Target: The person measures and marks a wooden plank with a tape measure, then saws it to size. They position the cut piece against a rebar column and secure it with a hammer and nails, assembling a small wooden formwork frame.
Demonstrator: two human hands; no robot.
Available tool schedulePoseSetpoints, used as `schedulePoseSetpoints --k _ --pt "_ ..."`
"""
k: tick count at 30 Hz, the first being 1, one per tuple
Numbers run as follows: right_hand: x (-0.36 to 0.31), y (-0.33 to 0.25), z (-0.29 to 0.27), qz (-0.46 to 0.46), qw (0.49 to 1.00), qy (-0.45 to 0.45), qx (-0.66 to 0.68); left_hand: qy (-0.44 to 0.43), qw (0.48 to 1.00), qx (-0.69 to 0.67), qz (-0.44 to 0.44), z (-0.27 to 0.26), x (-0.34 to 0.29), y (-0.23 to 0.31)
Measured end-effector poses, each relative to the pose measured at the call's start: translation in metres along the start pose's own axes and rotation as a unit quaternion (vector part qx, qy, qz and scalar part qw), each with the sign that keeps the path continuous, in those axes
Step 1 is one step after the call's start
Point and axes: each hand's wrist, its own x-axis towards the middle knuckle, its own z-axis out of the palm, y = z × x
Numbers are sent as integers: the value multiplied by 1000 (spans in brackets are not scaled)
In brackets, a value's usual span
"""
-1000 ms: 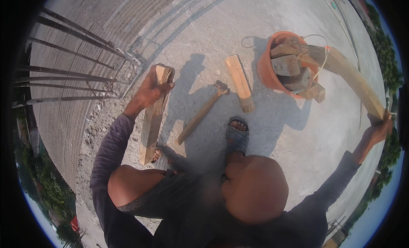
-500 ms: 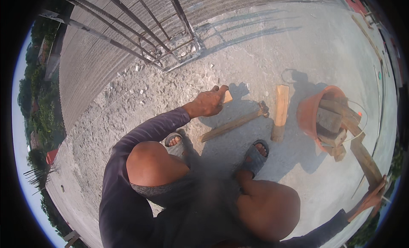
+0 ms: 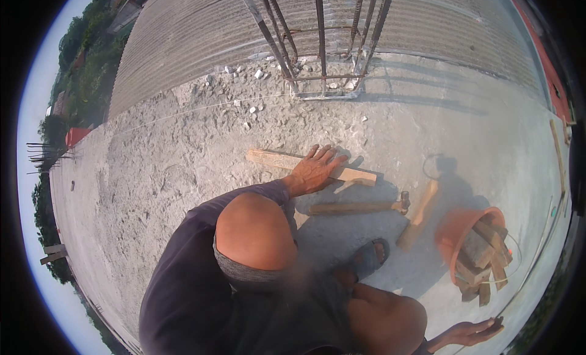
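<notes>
My left hand [image 3: 314, 170] lies across a pale wooden strip [image 3: 271, 159] on the rough concrete, its fingers spread over the far edge. Just nearer to me is a hammer [image 3: 357, 207] with a wooden handle, its head toward the right. Another wooden piece [image 3: 419, 214] lies slanted beyond the hammer head. At the lower right, my right hand [image 3: 471, 333] is held out with its fingers stretched and nothing in it. An orange bucket [image 3: 448, 236] full of wood offcuts [image 3: 482, 248] stands farther ahead of that hand.
Upright steel rebars [image 3: 321, 37] rise from the slab ahead, beside a corrugated roof [image 3: 201, 43]. Loose rubble chips [image 3: 259, 74] lie near their base. My sandalled foot [image 3: 368, 259] is between the hammer and my right knee. A long thin pole [image 3: 557, 153] lies at the right.
My right hand has let go of a wooden plank near the bucket and come closer to me. My left hand has flattened over the wooden strip. The view has turned.
</notes>
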Motion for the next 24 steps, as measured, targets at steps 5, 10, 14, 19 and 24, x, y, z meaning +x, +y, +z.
schedulePoseSetpoints --k 5,10,14,19,24 --pt "-54 -64 38 14 973 -231 21 97 993 -34 -51 -16 -61 -5" --pt "-96 -100 133 -137 868 -461 119 248 945 -116 -176 -34 -126 -17" --pt "-47 -145 164 -181 858 -452 163 240 881 -272 -303 -89 -208 -17" --pt "52 -206 138 -131 837 -491 203 -11 896 -279 -345 -191 -296 27" --pt "114 -253 48 -135 798 -553 199 -72 888 -295 -344 -290 -355 85"
